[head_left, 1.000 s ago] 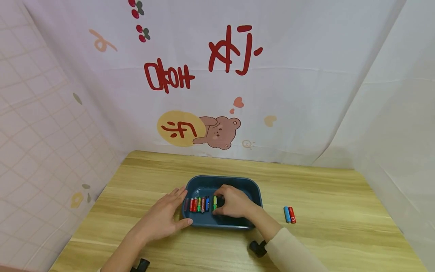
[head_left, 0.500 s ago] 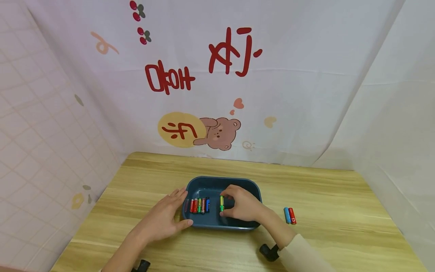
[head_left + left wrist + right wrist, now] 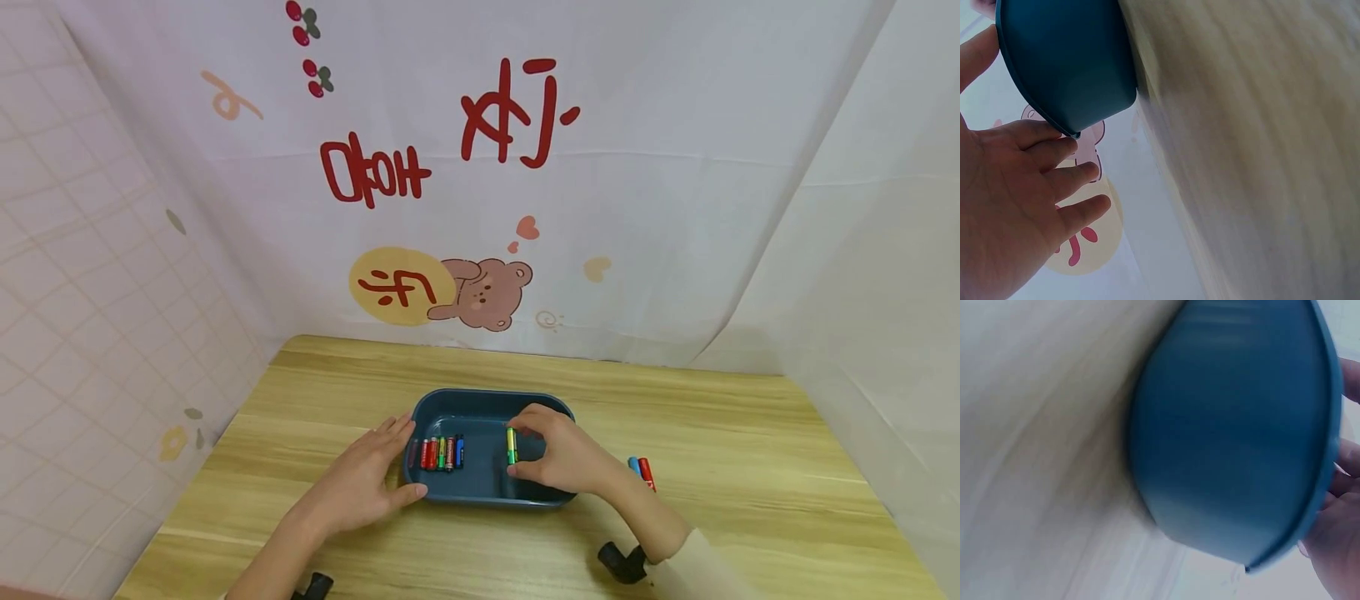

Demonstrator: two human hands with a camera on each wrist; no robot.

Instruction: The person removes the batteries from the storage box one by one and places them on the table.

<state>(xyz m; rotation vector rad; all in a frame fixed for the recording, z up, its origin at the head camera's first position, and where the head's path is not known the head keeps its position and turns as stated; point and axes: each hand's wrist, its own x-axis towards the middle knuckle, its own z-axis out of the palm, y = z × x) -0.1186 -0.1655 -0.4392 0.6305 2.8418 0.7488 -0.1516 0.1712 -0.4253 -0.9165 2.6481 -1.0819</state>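
Between thumb and fingertips, my right hand (image 3: 566, 454) pinches a green-and-yellow battery (image 3: 512, 447) over the right half of a dark blue tray (image 3: 487, 502). My left hand (image 3: 367, 475) rests against the tray's left rim with its fingers extended. Several red, green and blue batteries (image 3: 442, 454) lie side by side inside, towards the left end. The left wrist view shows the spread fingers touching the rim of the tray (image 3: 1072, 62). From the right wrist, the outer wall of the tray (image 3: 1229, 425) hides the held battery and part of the hand (image 3: 1342, 531).
To the right of the tray, a blue battery (image 3: 634, 466) and a red battery (image 3: 647, 472) lie on the wood-grain table (image 3: 750, 467), partly covered by my right forearm. A printed white cloth (image 3: 660, 208) hangs behind the table. A black fitting (image 3: 622, 562) sits near my right sleeve.
My right hand has carried the green-and-yellow battery rightwards, away from the row in the tray. The left hand has stayed at the rim, and the row lies as before.
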